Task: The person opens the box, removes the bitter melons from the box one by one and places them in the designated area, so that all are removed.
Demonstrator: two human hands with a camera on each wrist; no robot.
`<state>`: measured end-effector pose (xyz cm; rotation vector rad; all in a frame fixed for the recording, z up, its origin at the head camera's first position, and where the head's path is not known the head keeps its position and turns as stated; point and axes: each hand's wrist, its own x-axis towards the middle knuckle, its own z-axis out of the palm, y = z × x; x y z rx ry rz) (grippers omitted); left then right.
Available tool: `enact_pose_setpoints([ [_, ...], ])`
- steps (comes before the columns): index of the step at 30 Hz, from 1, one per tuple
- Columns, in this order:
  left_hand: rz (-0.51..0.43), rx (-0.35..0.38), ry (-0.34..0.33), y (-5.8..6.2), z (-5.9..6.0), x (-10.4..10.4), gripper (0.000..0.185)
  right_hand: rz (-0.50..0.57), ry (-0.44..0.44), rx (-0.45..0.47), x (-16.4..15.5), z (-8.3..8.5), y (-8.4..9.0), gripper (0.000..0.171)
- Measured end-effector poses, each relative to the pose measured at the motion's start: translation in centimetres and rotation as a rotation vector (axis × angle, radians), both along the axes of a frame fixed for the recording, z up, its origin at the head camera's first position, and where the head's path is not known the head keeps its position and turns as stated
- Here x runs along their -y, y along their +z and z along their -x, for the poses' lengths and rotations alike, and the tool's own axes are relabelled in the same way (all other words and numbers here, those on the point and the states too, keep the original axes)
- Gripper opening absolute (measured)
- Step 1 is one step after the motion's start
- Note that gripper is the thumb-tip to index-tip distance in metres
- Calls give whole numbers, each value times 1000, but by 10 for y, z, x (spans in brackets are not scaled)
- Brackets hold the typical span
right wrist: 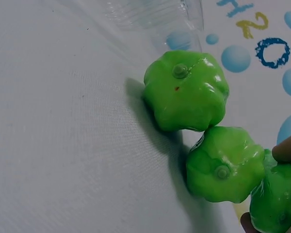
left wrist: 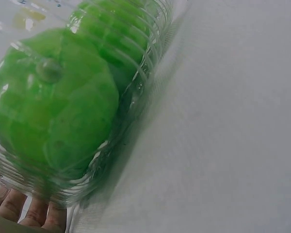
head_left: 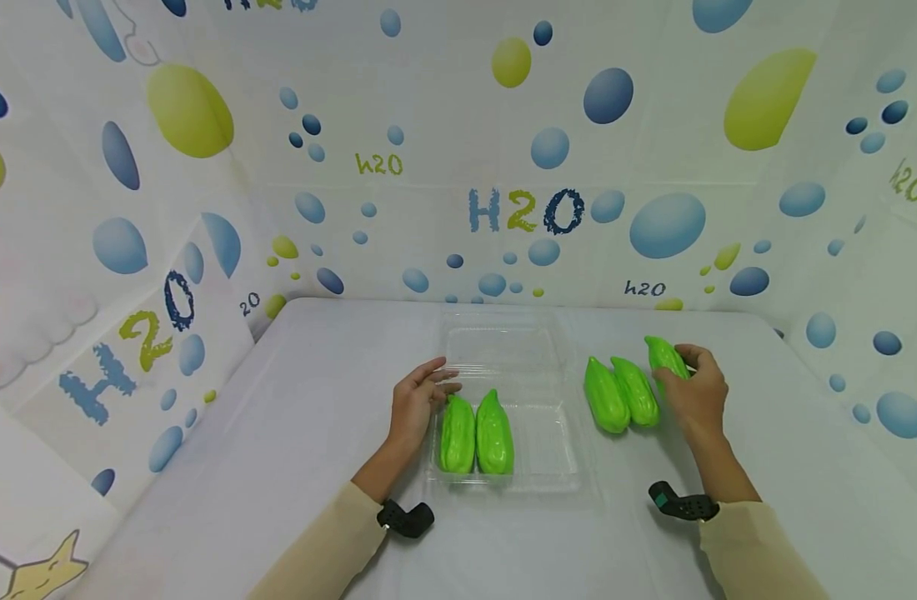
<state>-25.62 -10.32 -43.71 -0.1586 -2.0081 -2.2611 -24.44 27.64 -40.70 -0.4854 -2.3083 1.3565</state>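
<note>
Right hand on a green gourd, left hand at the tray.

The right hand [head_left: 700, 392] curled its fingers round the outermost gourd [head_left: 665, 356], beside two loose gourds [head_left: 620, 393] on the white table [head_left: 293, 433]. The left hand [head_left: 417, 402] rested relaxed fingers against the left wall of the clear plastic tray [head_left: 548, 454], which held two more gourds [head_left: 477, 433] side by side.

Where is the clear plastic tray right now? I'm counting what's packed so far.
In the head view, the clear plastic tray sits mid-table, holding two green gourds, with the left hand on its left edge.
</note>
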Motion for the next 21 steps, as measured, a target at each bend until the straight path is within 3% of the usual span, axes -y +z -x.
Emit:
enact_pose_setpoints([
  [12, 5, 1, -5, 0, 1, 0, 54, -17, 25, 15, -3, 2, -5, 56],
  [21, 1, -2, -6, 2, 0, 0, 53, -14, 47, 94, -5, 4, -10, 59],
])
